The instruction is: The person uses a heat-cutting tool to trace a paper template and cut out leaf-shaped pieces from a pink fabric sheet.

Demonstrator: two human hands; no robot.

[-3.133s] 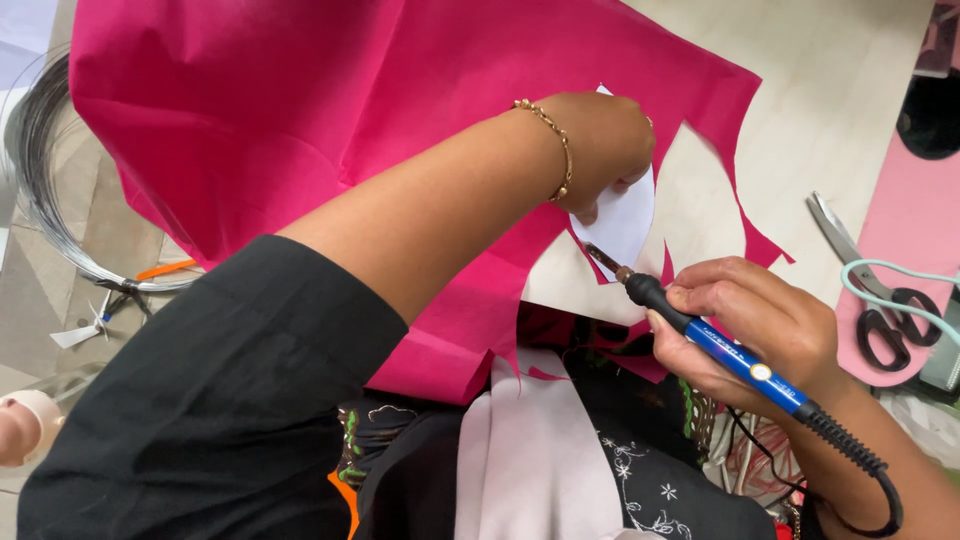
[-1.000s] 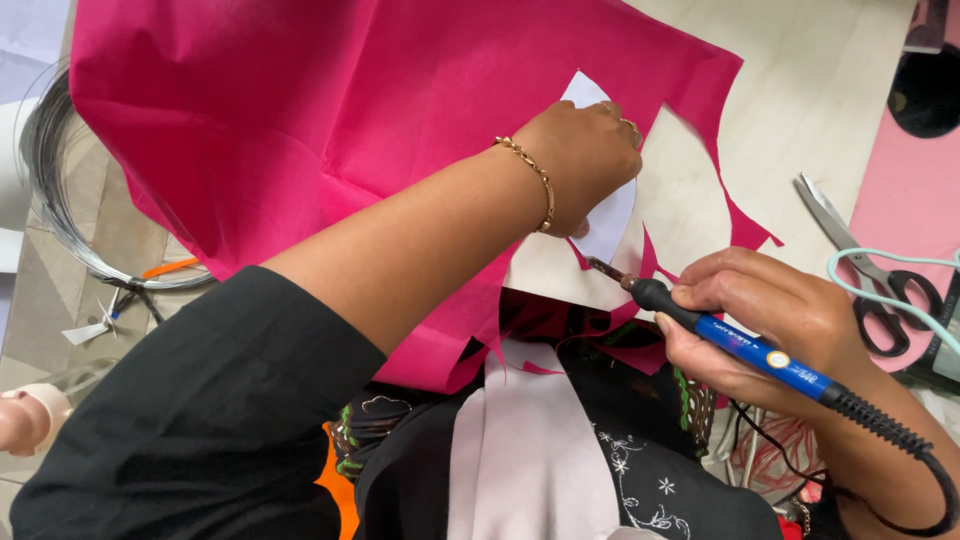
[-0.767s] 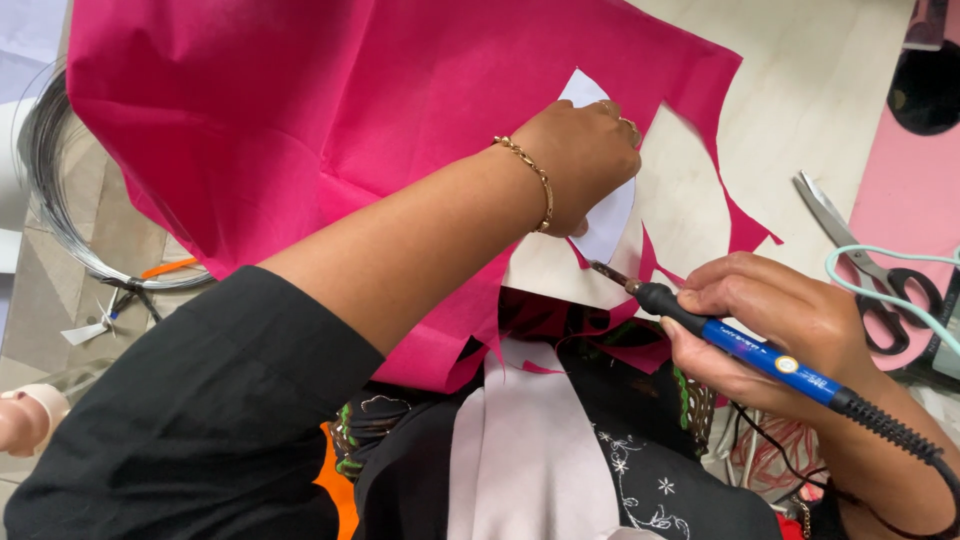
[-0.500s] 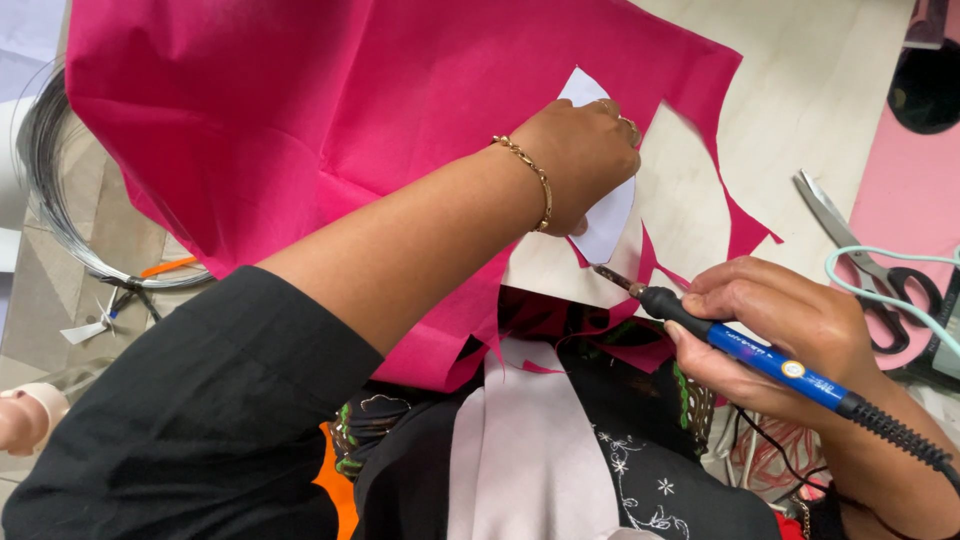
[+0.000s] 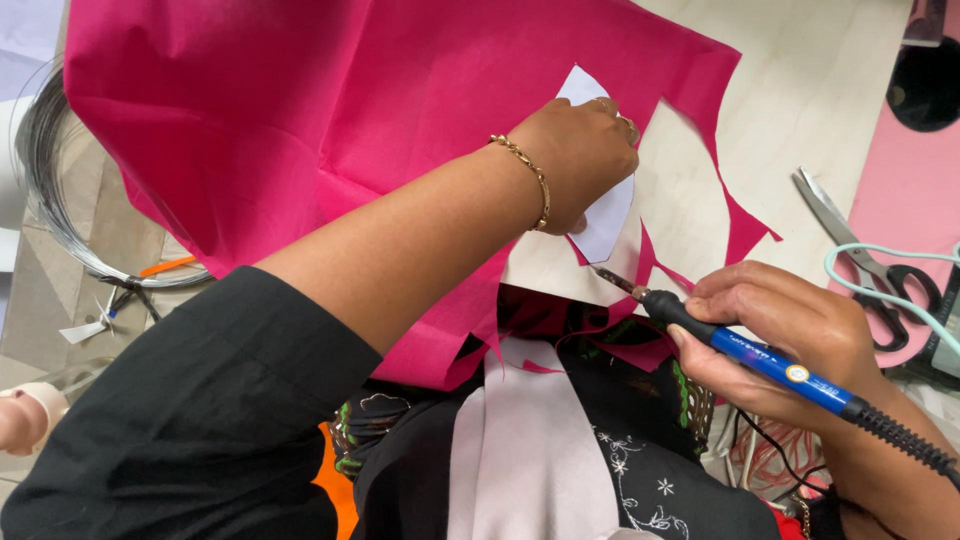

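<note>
L hand (image 5: 580, 160) closed, pinning white template (image 5: 608, 215) on pink fabric (image 5: 330, 130), frame centre. R hand (image 5: 790, 335) wrapped tight round blue hot-tip tool (image 5: 745, 352), tip at template's lower edge. Looks mid-cut; next needs steady trace along edge w/ template held flat.

bare tabletop (image 5: 800, 90) lies open beyond the pink fabric (image 5: 300, 110); scissors (image 5: 860, 255) block the right.

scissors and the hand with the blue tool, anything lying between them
In the head view, only bare pale tabletop lies between the scissors and the right hand.
</note>
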